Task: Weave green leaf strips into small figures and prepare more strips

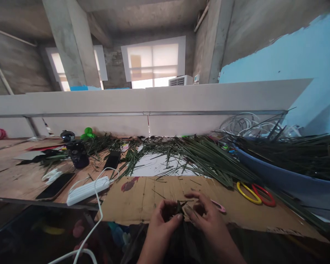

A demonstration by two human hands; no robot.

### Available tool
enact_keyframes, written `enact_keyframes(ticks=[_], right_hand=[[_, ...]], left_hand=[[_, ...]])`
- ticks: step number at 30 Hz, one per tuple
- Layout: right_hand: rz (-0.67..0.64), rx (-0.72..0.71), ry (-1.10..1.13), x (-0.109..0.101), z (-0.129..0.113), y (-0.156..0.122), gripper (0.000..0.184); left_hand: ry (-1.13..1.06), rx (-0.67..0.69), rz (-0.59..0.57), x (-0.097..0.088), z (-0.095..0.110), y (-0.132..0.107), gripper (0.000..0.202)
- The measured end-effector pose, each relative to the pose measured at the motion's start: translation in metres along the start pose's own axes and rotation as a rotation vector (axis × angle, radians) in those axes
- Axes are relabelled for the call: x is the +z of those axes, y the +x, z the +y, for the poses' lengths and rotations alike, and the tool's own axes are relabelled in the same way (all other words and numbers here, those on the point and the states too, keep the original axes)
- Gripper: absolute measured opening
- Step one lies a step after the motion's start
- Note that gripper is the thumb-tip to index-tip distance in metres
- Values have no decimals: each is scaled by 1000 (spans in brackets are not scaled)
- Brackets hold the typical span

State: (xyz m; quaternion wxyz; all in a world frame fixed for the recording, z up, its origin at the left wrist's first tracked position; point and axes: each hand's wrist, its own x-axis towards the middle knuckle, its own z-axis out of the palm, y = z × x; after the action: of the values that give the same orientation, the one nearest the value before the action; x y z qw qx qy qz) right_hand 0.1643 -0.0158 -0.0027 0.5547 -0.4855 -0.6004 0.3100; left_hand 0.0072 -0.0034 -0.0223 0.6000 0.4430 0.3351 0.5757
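Observation:
My left hand point(161, 220) and my right hand point(206, 216) meet just in front of the near edge of a brown cardboard sheet point(165, 194). Together they pinch a small dark green folded leaf piece point(180, 209), whose pointed tips stick up between the fingers. Fingers of both hands are curled and pressed on it. A pile of long green leaf strips point(198, 154) lies across the table beyond the cardboard.
Yellow and red scissors point(254, 193) and a pink-handled tool point(219, 207) lie on the right of the cardboard. A blue tub point(286, 176) full of leaves stands at right. At left are a white power strip point(88, 190), a phone point(56, 186) and a dark jar point(77, 154).

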Motion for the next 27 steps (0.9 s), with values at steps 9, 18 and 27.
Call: enact_keyframes(ticks=[9, 18, 27], right_hand=[[-86, 14, 3, 2, -6, -5, 20], [-46, 73, 82, 6, 2, -9, 26], [-5, 49, 77, 9, 1, -11, 26]], left_hand=[[19, -10, -50, 6, 9, -7, 42], [93, -26, 59, 5, 14, -12, 35], [81, -62, 72, 5, 8, -12, 41]])
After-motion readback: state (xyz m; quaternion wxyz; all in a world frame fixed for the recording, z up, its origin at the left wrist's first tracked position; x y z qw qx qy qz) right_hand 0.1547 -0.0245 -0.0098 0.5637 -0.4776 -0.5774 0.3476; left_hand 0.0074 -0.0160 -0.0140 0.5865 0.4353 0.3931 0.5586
